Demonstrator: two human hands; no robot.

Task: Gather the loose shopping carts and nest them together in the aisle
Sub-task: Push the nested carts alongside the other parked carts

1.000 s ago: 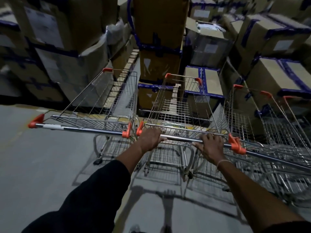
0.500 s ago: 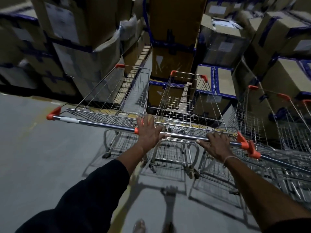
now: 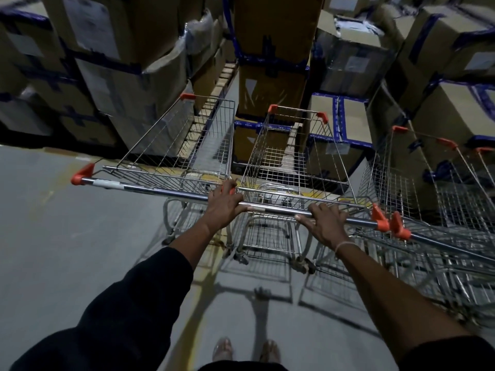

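Observation:
Three sets of wire shopping carts with orange corner caps stand side by side, facing stacked boxes. My right hand [image 3: 325, 223] grips the handle bar of the middle cart [image 3: 294, 162]. My left hand [image 3: 223, 204] curls over the spot where the left cart's handle end meets the middle cart's bar, with its thumb lying along the bar. The left cart [image 3: 182, 145] sits angled to the left, its handle [image 3: 139, 187] running out leftward. On the right, several nested carts [image 3: 442, 204] stand with their handle cap touching the middle cart's cap.
Taped cardboard boxes [image 3: 273, 49] are stacked high just beyond the carts' fronts, some on wooden pallets. Grey concrete floor [image 3: 67, 236] with a yellow line spreads to the left and behind. My feet [image 3: 246, 349] show at the bottom edge.
My left hand slid left from the middle cart's bar to the end of the left cart's handle. The middle cart's right cap has closed up against the right carts' cap.

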